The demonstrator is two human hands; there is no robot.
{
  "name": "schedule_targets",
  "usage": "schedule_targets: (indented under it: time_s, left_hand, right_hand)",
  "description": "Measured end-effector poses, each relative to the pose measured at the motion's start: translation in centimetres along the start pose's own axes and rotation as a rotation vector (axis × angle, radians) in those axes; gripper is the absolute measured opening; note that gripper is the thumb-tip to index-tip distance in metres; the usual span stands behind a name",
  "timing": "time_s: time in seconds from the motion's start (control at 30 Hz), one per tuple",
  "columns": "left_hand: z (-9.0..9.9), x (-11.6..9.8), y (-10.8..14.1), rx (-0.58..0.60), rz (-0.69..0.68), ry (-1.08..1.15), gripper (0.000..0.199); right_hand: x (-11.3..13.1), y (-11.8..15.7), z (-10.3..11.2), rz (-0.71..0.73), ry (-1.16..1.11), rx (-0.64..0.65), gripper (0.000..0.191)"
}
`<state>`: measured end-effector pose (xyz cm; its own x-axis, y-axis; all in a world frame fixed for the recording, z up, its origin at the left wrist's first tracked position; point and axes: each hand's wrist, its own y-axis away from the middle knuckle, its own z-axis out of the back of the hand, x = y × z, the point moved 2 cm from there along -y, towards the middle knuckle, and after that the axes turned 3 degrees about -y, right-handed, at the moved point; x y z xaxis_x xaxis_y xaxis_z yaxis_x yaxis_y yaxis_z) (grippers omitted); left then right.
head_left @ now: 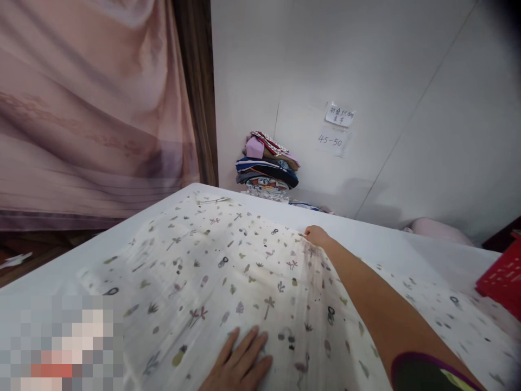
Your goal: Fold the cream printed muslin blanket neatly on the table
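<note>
A thin white printed cloth (228,260), patterned with small palm trees, flamingos and leaves, lies spread over the white table (415,247). My left hand (240,361) rests palm down on its near part, fingers stretched out. Further off, my right hand (316,235) is closed on the far edge of the cloth, my arm reaching across from the lower right. The cloth rises in soft folds below that grip. More of the same print stretches to the right, beyond my arm.
Folded fabrics (267,163) are piled at the table's back edge by the wall. A red plastic basket (502,277) stands at the right. Pink curtain fabric (93,108) hangs on the left. Two paper notes (336,142) are stuck on the wall. A pixelated patch covers the lower-left corner.
</note>
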<state>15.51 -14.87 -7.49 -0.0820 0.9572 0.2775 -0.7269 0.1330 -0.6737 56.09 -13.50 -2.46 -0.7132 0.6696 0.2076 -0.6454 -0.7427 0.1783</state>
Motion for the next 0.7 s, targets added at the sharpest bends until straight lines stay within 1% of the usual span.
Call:
schedule_targets:
  time_s: [0.17, 0.2, 0.3, 0.4, 0.47, 0.57, 0.7]
  left_hand:
    - [1.3, 0.7, -0.8, 0.139, -0.231, -0.107, 0.032]
    - [1.4, 0.8, -0.9, 0.148, -0.237, -0.112, 0.03]
    - [1.3, 0.8, -0.4, 0.179, -0.177, -0.066, 0.029]
    - [0.7, 0.5, 0.2, 0.184, -0.155, -0.055, 0.029]
    - [0.7, 0.5, 0.2, 0.173, -0.157, -0.077, 0.029]
    - [1.5, 0.8, -0.7, 0.17, -0.17, -0.099, 0.032]
    - [3.0, 1.1, -2.1, 0.136, -0.15, -0.097, 0.028]
  right_hand:
    - [0.3, 0.1, 0.3, -0.024, 0.067, 0.042, 0.017]
    - [0.4, 0.1, 0.4, -0.023, 0.076, 0.052, 0.017]
    - [0.4, 0.0, 0.8, -0.018, 0.082, 0.045, 0.013]
    - [-0.2, -0.2, 1.3, -0.047, 0.073, -0.044, 0.018]
    - [-0.8, -0.5, 1.5, -0.083, 0.068, -0.112, 0.023]
    - [-1.3, -0.9, 1.0, -0.113, 0.058, -0.154, 0.022]
    - [-1.4, -1.3, -0.2, -0.12, 0.056, -0.202, 0.022]
